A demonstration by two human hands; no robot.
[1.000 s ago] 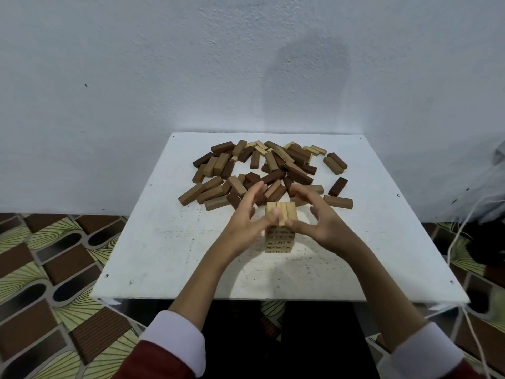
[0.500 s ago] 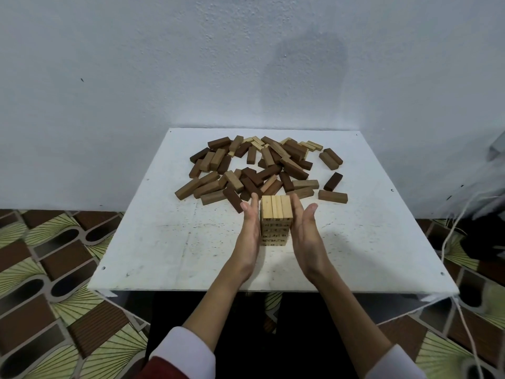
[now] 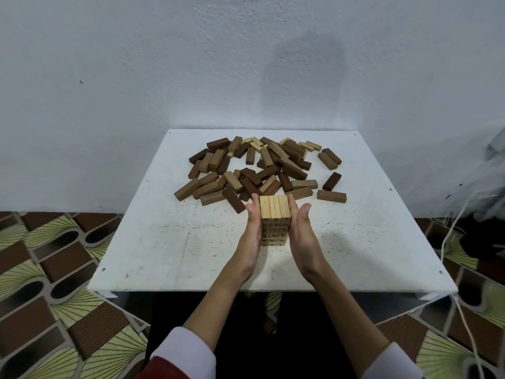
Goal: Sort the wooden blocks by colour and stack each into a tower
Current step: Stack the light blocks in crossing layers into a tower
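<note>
A short tower of light wooden blocks stands near the middle of the white table, three blocks side by side on its top layer. My left hand lies flat against the tower's left side with straight fingers. My right hand lies flat against its right side the same way. Behind the tower a loose pile of wooden blocks in light, mid-brown and dark brown spreads over the far half of the table.
A lone mid-brown block and a dark one lie to the right of the pile. A pale wall stands just behind the table. A white cord hangs by the right edge over the patterned floor.
My hands went from curled fingertips on the tower's top to flat palms against its two sides. Since half a second ago they have hardly moved.
</note>
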